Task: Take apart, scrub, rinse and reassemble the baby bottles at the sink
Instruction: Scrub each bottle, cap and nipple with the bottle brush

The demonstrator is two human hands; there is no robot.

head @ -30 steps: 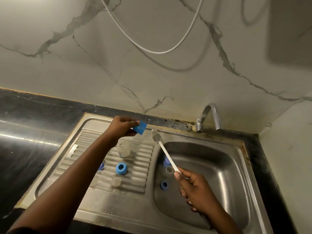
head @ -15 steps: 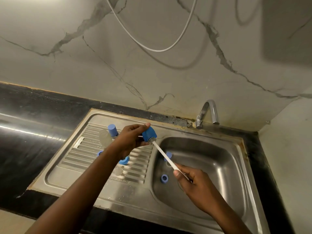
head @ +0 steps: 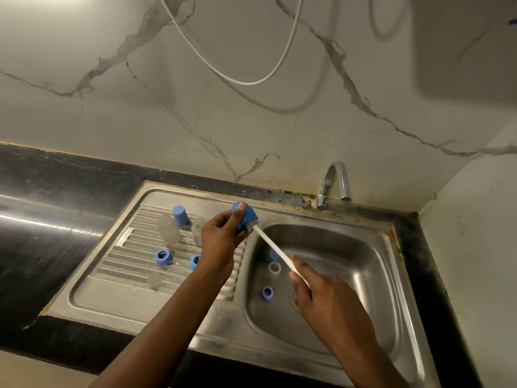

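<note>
Bristles of the brush sit inside the blue cap my left hand grips, right hand gripping the handle below

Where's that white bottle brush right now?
In the head view, centre, the brush has its bristle end inside the blue cap that the left hand holds, its handle slanting down to the right hand over the sink basin.

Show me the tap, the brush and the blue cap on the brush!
tap (head: 339,165): head view, top of its curved spout.
brush (head: 272,247): head view, middle of its white handle.
blue cap (head: 249,215): head view, its side wall.
</note>
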